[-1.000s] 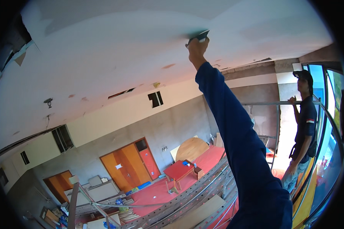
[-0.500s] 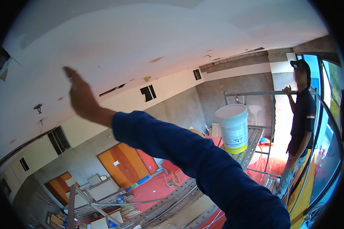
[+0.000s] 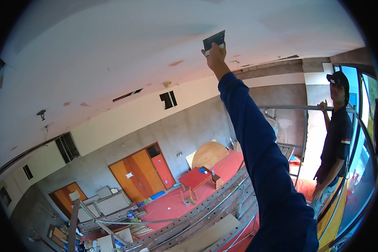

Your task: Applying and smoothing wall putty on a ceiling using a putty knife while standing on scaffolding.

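Note:
My right hand [image 3: 216,57] is raised overhead at the end of a dark blue sleeve and is closed around a broad putty knife [image 3: 213,40]. The dark, wide blade points up against the pale ceiling [image 3: 126,46]; whether its edge touches cannot be told. Greyish patches of filler spread over the ceiling near the blade. Behind my sleeve, a white bucket [image 3: 272,123] is mostly hidden, with only a sliver of its side showing. My left hand is out of view.
Perforated scaffold planks [image 3: 189,222] run below me. At the right, a person [image 3: 335,138] in dark clothes and a cap grips a scaffold rail [image 3: 296,107]. Far down stand a red table [image 3: 195,178] and wooden doors [image 3: 136,178]. A sprinkler fitting [image 3: 41,113] hangs from the ceiling.
My right hand has swept the putty knife from the left across the ceiling to the right and up. The arm now covers most of the bucket, which stood in plain sight before.

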`<state>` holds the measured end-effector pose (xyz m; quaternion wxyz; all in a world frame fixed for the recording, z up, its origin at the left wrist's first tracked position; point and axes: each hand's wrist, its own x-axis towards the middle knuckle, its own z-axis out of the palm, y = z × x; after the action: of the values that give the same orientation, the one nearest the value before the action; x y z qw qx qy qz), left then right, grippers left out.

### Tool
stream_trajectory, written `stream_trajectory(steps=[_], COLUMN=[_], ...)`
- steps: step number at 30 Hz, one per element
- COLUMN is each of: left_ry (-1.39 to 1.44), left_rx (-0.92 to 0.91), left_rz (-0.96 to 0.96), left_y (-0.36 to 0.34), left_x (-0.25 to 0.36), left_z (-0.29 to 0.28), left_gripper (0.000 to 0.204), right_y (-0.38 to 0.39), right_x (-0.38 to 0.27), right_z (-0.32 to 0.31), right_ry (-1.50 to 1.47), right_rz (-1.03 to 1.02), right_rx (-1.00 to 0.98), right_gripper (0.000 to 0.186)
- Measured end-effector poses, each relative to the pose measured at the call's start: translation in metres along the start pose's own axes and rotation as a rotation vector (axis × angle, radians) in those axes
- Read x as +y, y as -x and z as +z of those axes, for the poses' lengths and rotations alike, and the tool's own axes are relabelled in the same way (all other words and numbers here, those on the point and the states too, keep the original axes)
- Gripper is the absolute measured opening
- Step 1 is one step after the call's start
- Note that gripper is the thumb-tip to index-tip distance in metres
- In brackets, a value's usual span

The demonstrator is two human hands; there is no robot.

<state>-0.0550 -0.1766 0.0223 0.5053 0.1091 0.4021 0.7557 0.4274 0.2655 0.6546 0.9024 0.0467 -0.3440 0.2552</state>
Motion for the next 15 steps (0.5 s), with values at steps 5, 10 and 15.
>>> stream_trajectory(steps=[5,10,15], left_ry=[0.046,-0.005,-0.121], left_rx=[0.098,0.037,-0.183], left_rz=[0.134,0.171,0.143], left_y=[0.047,0.051,0.013], left_x=[-0.004,-0.010,-0.008], left_z=[-0.015,0.035,0.125], left_gripper=[0.051,0.053,0.057], right_y=[-0.014,0.097,0.211], right_x=[0.007,0.039,0.006], right_z=[0.039,0.140,0.117], right_ry=[0.013,0.144,0.056], right_rz=[-0.031,-0.648,-0.283], right_rx=[0.067,0.043,-0.703], right_gripper=[0.050,0.061,0.054])
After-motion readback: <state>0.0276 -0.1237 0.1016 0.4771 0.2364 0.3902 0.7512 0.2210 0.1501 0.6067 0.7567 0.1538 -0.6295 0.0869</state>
